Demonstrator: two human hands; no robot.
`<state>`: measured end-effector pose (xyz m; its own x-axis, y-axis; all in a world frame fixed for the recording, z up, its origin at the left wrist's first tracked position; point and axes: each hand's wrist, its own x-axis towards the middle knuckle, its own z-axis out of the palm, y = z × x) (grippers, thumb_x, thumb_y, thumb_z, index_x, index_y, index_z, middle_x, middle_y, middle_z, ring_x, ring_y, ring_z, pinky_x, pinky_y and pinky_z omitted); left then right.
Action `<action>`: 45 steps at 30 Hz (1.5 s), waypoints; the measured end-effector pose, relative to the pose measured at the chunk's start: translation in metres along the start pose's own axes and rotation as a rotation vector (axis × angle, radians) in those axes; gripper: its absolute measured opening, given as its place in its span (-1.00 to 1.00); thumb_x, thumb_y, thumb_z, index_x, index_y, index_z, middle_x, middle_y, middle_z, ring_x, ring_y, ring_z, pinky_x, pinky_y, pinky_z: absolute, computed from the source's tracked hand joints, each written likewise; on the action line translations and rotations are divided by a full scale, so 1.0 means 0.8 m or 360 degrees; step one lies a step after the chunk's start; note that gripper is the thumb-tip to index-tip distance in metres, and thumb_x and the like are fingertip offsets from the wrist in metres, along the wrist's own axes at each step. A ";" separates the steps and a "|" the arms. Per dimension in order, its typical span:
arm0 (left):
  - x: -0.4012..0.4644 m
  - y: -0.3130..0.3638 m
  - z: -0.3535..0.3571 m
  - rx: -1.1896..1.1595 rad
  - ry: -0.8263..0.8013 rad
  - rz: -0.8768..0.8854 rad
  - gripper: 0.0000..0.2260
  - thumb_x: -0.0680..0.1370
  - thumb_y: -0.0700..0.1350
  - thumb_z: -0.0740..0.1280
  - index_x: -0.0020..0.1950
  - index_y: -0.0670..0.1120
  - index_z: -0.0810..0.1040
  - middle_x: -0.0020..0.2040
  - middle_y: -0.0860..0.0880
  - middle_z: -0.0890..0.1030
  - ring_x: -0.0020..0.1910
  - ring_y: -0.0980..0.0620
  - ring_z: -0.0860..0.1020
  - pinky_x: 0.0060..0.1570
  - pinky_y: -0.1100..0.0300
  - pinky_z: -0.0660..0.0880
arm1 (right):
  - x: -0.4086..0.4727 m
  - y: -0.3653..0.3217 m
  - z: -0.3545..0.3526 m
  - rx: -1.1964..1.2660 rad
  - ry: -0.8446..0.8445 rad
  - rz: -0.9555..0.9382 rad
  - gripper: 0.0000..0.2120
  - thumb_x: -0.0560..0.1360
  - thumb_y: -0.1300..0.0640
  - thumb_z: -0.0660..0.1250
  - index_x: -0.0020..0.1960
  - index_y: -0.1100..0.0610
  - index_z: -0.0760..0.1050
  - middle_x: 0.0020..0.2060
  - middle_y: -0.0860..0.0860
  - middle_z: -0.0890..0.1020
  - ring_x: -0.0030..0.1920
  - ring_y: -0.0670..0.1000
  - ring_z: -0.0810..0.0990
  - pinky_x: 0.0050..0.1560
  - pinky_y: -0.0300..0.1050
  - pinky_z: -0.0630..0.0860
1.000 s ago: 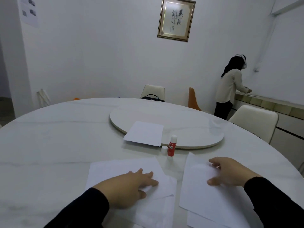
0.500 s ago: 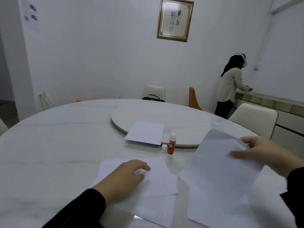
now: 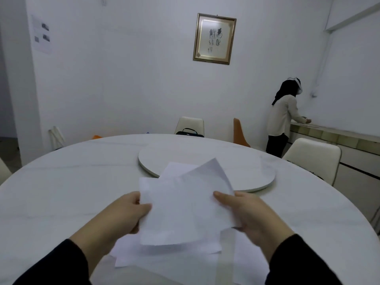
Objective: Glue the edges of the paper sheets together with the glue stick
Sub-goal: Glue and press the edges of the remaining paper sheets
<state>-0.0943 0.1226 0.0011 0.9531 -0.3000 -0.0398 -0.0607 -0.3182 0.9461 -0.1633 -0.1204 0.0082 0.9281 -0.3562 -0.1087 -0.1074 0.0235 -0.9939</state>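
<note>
Centre of the frame: a white paper sheet (image 3: 183,210) held up above the round white bench (image 3: 61,192), left hand (image 3: 125,212) pinching its left edge, right hand (image 3: 244,214) gripping its right edge with thumb on top. Below it, lower centre: more paper sheets (image 3: 170,256) lying overlapped on the bench. Beyond: a lazy Susan (image 3: 246,171) with another sheet (image 3: 176,168) partly hidden; glue stick not visible.

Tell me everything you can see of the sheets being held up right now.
The held sheets are plain white paper, at least two, fanned at different angles, raised above the table and tilted toward the camera. The left hand grips their left edge and the right hand their right edge, thumbs in front. The upper right corner curls. More paper lies underneath.
</note>
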 end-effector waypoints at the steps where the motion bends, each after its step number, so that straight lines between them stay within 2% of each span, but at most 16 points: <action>1: 0.006 -0.007 -0.008 0.0042 0.0123 -0.0002 -0.88 0.57 -0.17 0.25 -0.08 -0.10 0.58 -0.01 -0.25 0.67 -0.06 -0.27 0.62 0.05 -0.09 0.54 | 0.005 0.011 0.006 0.0006 -0.0001 0.0027 -0.78 0.37 0.15 0.48 -0.04 0.25 0.64 -0.12 0.14 0.73 -0.17 0.14 0.69 -0.18 -0.12 0.58; 2: 0.008 -0.015 -0.014 0.0082 0.0232 -0.0003 -0.88 0.55 -0.15 0.29 -0.12 -0.15 0.57 -0.08 -0.25 0.66 -0.09 -0.31 0.61 0.01 -0.11 0.55 | 0.007 0.019 0.010 -0.0014 0.0003 0.0025 -0.81 0.39 0.16 0.47 -0.06 0.25 0.64 -0.14 0.14 0.74 -0.17 0.14 0.69 -0.19 -0.12 0.57; 3: 0.010 -0.024 -0.020 0.0116 0.0323 0.0007 -0.86 0.53 -0.14 0.33 -0.16 -0.19 0.56 -0.20 -0.23 0.65 -0.20 -0.30 0.59 -0.10 -0.08 0.55 | 0.008 0.026 0.013 -0.0058 0.0012 -0.0003 -0.87 0.40 0.17 0.46 -0.12 0.24 0.64 -0.19 0.12 0.73 -0.21 0.12 0.68 -0.24 -0.15 0.55; 4: 0.011 -0.031 -0.023 0.0142 0.0396 0.0014 -0.84 0.50 -0.14 0.37 -0.20 -0.21 0.54 -0.32 -0.16 0.60 -0.33 -0.21 0.53 -0.23 0.03 0.50 | 0.009 0.032 0.014 -0.0115 0.0037 -0.0038 -0.92 0.40 0.19 0.47 -0.21 0.21 0.63 -0.27 0.09 0.72 -0.29 0.08 0.66 -0.31 -0.19 0.52; 5: 0.010 -0.037 -0.025 0.0166 0.0449 0.0023 -0.83 0.48 -0.14 0.40 -0.23 -0.23 0.54 -0.41 -0.09 0.54 -0.42 -0.11 0.46 -0.32 0.12 0.42 | 0.011 0.037 0.014 -0.0166 0.0071 -0.0061 -0.87 0.39 0.21 0.47 -0.32 0.18 0.60 -0.35 0.07 0.70 -0.36 0.05 0.63 -0.35 -0.20 0.48; 7: 0.010 -0.051 -0.026 0.0200 0.0474 0.0001 -0.84 0.46 -0.19 0.43 -0.26 -0.25 0.54 -0.53 0.01 0.48 -0.48 -0.02 0.39 -0.36 0.18 0.33 | 0.015 0.048 0.017 -0.0260 0.0122 -0.0064 -0.76 0.38 0.19 0.48 -0.42 0.17 0.53 -0.40 0.07 0.65 -0.39 0.05 0.57 -0.33 -0.16 0.43; 9: 0.009 -0.062 -0.026 0.0251 0.0457 -0.0026 -0.87 0.45 -0.25 0.42 -0.28 -0.24 0.56 -0.59 0.03 0.49 -0.50 -0.01 0.41 -0.35 0.18 0.33 | 0.017 0.060 0.021 -0.0342 0.0130 -0.0062 -0.76 0.36 0.12 0.47 -0.38 0.19 0.48 -0.37 0.11 0.61 -0.35 0.06 0.54 -0.29 -0.12 0.42; 12: 0.010 -0.072 -0.026 0.0280 0.0452 -0.0013 -0.87 0.43 -0.23 0.44 -0.30 -0.20 0.58 -0.57 -0.02 0.56 -0.53 0.01 0.45 -0.37 0.19 0.34 | 0.023 0.071 0.019 -0.0414 0.0165 -0.0116 -0.79 0.34 0.09 0.45 -0.35 0.14 0.48 -0.38 0.11 0.54 -0.35 0.03 0.48 -0.30 -0.13 0.39; 15: 0.008 -0.077 -0.024 0.0296 0.0482 0.0011 -0.85 0.41 -0.21 0.47 -0.33 -0.21 0.58 -0.57 -0.05 0.55 -0.56 0.02 0.44 -0.42 0.22 0.33 | 0.028 0.077 0.015 -0.0475 0.0215 -0.0106 -0.75 0.33 0.11 0.48 -0.33 0.29 0.54 -0.36 0.19 0.60 -0.34 0.02 0.53 -0.29 -0.15 0.45; 16: 0.007 -0.078 -0.023 0.0329 0.0504 0.0024 -0.85 0.41 -0.22 0.47 -0.33 -0.21 0.59 -0.56 -0.05 0.55 -0.54 0.00 0.45 -0.42 0.22 0.33 | 0.030 0.080 0.014 -0.0520 0.0211 -0.0110 -0.74 0.30 0.09 0.49 -0.33 0.29 0.54 -0.37 0.21 0.59 -0.34 0.02 0.52 -0.28 -0.15 0.45; 18: 0.006 -0.079 -0.021 0.0435 0.0539 0.0058 -0.85 0.40 -0.20 0.48 -0.34 -0.17 0.58 -0.52 -0.05 0.58 -0.47 -0.03 0.51 -0.40 0.20 0.35 | 0.032 0.083 0.015 -0.0606 0.0208 -0.0129 -0.77 0.26 0.06 0.48 -0.35 0.20 0.53 -0.40 0.12 0.54 -0.35 0.00 0.48 -0.29 -0.17 0.41; 22: 0.004 -0.080 -0.019 0.0565 0.0529 0.0094 -0.85 0.40 -0.17 0.48 -0.35 -0.11 0.57 -0.48 -0.05 0.61 -0.43 0.01 0.54 -0.40 0.20 0.36 | 0.033 0.085 0.015 -0.0680 0.0239 -0.0141 -0.75 0.31 0.11 0.49 -0.28 0.33 0.60 -0.37 0.06 0.62 -0.34 0.01 0.55 -0.32 -0.21 0.46; 27: 0.003 -0.082 -0.017 0.0691 0.0519 0.0152 -0.84 0.39 -0.16 0.49 -0.36 -0.09 0.57 -0.45 -0.03 0.60 -0.41 0.05 0.54 -0.38 0.27 0.34 | 0.033 0.085 0.016 -0.0758 0.0248 -0.0136 -0.79 0.32 0.12 0.49 -0.30 0.29 0.60 -0.37 0.06 0.62 -0.33 0.00 0.55 -0.30 -0.21 0.47; 32: 0.002 -0.086 -0.018 0.0695 0.0506 0.0148 -0.84 0.38 -0.17 0.49 -0.37 -0.09 0.56 -0.42 -0.04 0.61 -0.38 0.02 0.53 -0.36 0.26 0.35 | 0.030 0.082 0.017 -0.0809 0.0244 -0.0126 -0.83 0.35 0.12 0.50 -0.37 0.13 0.57 -0.37 0.01 0.62 -0.32 -0.02 0.56 -0.33 -0.25 0.43; 36: 0.002 -0.088 -0.018 0.0706 0.0514 0.0159 -0.82 0.37 -0.18 0.50 -0.38 -0.07 0.55 -0.42 -0.03 0.60 -0.37 0.02 0.54 -0.35 0.26 0.35 | 0.029 0.082 0.018 -0.0831 0.0248 -0.0117 -0.84 0.35 0.12 0.49 -0.25 0.22 0.63 -0.22 0.12 0.70 -0.28 0.00 0.59 -0.30 -0.24 0.46; 45: -0.002 -0.088 -0.015 0.0719 0.0529 0.0191 -0.80 0.36 -0.20 0.50 -0.40 -0.07 0.54 -0.42 0.01 0.60 -0.35 0.04 0.55 -0.34 0.29 0.35 | 0.029 0.082 0.020 -0.0844 0.0239 -0.0105 -0.81 0.34 0.13 0.50 -0.38 0.10 0.53 -0.38 -0.01 0.58 -0.36 -0.03 0.53 -0.36 -0.26 0.40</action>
<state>-0.0878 0.1561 -0.0620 0.9693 -0.0817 0.2318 -0.2251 -0.6742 0.7035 -0.1430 -0.1126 -0.0600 0.8821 -0.4710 -0.0044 -0.2514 -0.4629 -0.8500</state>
